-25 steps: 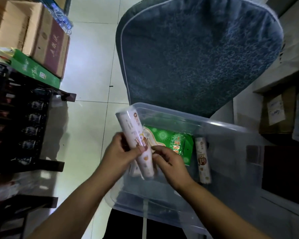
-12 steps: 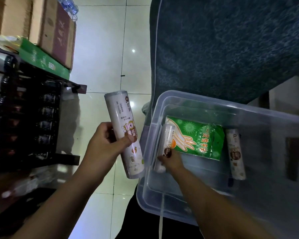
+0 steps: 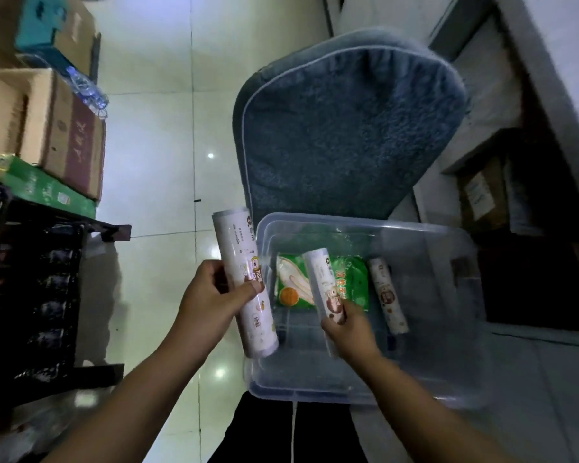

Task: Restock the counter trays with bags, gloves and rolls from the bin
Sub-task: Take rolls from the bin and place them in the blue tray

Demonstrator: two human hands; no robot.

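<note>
a: bin status?
b: clear plastic bin [image 3: 365, 225] sits on the floor in front of the person's legs, top open. lying flat inside: one green glove pack [image 3: 356, 279] toward the bin's left-middle, and one printed roll [image 3: 386, 295] just right of that pack, long axis running front to back.
a: hands?
b: left hand [image 3: 208, 302] is outside the bin, just past its left wall. fingers and thumb are wrapped round a white roll [image 3: 244, 282], held near upright with the top leaning away from the bin. right hand [image 3: 348, 325] is over the bin's interior, fingers curled round the lower end of a second roll [image 3: 323, 282]. that roll's upper end crosses the glove pack (can't tell if it touches the pack or is lifted off it).
a: around the bin?
b: blue cushion [image 3: 348, 128] stands just behind the bin's far wall. left of the bin, across the tile floor [image 3: 154, 162], is a dark rack [image 3: 30, 295], with a green carton [image 3: 41, 188] and open cardboard boxes [image 3: 64, 135] beyond it. right of the bin is dim shelving, too dark to read the contents.
</note>
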